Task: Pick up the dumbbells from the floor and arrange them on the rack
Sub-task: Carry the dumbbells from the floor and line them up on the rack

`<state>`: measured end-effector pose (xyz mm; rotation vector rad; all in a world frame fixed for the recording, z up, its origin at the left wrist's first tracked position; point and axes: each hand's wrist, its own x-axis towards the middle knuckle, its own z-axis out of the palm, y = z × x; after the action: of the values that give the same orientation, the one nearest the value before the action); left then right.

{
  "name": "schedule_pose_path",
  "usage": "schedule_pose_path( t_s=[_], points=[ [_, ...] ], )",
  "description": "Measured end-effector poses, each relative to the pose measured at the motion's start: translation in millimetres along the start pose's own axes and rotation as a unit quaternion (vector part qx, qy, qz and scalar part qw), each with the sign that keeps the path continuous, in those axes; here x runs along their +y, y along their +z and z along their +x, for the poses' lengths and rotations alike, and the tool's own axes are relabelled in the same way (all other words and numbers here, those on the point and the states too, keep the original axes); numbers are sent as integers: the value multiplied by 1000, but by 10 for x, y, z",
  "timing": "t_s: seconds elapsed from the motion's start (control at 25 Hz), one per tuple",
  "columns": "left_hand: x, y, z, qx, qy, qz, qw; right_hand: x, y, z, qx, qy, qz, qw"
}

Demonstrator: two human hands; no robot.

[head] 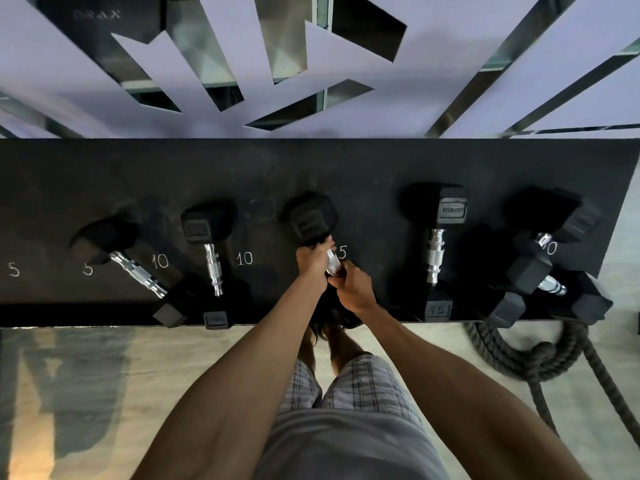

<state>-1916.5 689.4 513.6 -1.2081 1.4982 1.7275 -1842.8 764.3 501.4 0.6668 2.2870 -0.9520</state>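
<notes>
A black rack shelf (311, 168) runs across the view, with chalk numbers 5, 10 and 15 along its front. Both hands grip the chrome handle of a black hex dumbbell (310, 216) at the shelf's middle: my left hand (313, 263) higher on the handle, my right hand (353, 287) lower. Its far head rests on the shelf; its near head is hidden under my hands. Other dumbbells lie on the shelf: one tilted at the left (138, 271), one beside it (212, 268), one marked 15 at the right (437, 258), and two at the far right (550, 268).
A thick coiled rope (519, 355) lies on the pale floor under the rack's right end. Behind the rack is a wall with pale angular panels and mirrors (242, 64). My legs in plaid shorts stand at the rack's front edge.
</notes>
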Motion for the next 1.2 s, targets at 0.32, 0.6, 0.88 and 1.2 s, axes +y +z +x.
schedule_pose_path(
  t_s=[0.32,0.6,0.88,1.2],
  points=[
    [303,311,93,-62,94,204,972,-222,-103,94,31,41,179,982],
    [300,290,153,-74,99,244,962,-189,-119,141,12,37,176,984],
    [3,125,129,-57,72,270,959,-8,43,-8,-17,54,148,987],
    [29,-220,-66,-70,150,399,902,-41,14,-223,44,51,52,996]
  ],
)
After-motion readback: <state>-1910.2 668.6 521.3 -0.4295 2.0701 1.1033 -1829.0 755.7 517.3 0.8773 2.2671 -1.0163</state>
